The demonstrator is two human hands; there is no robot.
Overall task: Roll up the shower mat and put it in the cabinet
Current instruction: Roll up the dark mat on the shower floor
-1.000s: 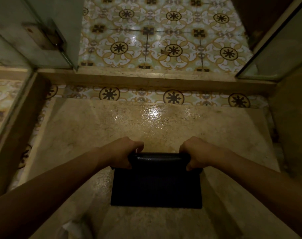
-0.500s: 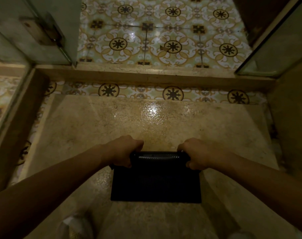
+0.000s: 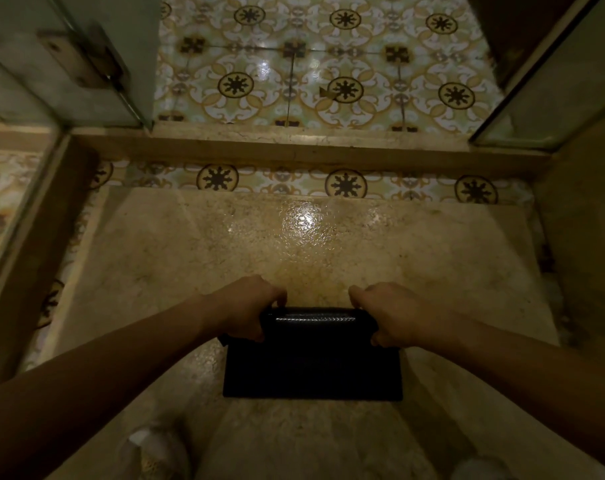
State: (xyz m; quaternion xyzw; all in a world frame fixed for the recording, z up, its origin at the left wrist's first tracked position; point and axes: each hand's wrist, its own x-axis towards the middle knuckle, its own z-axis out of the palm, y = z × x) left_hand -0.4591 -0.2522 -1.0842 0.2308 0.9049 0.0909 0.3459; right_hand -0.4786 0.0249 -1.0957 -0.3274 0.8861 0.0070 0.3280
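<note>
A black shower mat (image 3: 312,368) lies on the beige stone shower floor (image 3: 190,258), partly rolled. The rolled part runs across its far edge, with a flat strip left on the near side. My left hand (image 3: 247,308) grips the left end of the roll. My right hand (image 3: 394,315) grips the right end. Both hands curl over the top of the roll, fingers wrapped around it. No cabinet is in view.
A raised stone curb (image 3: 294,147) crosses the view ahead, with patterned tile floor (image 3: 328,74) beyond it. A glass panel with a metal hinge (image 3: 83,60) stands at the left, another glass panel (image 3: 550,88) at the right. Pale footwear (image 3: 152,452) shows at the bottom.
The roll has moved toward me and grown thicker, so the flat part of the mat is shorter. Both hands have shifted their grip on the roll.
</note>
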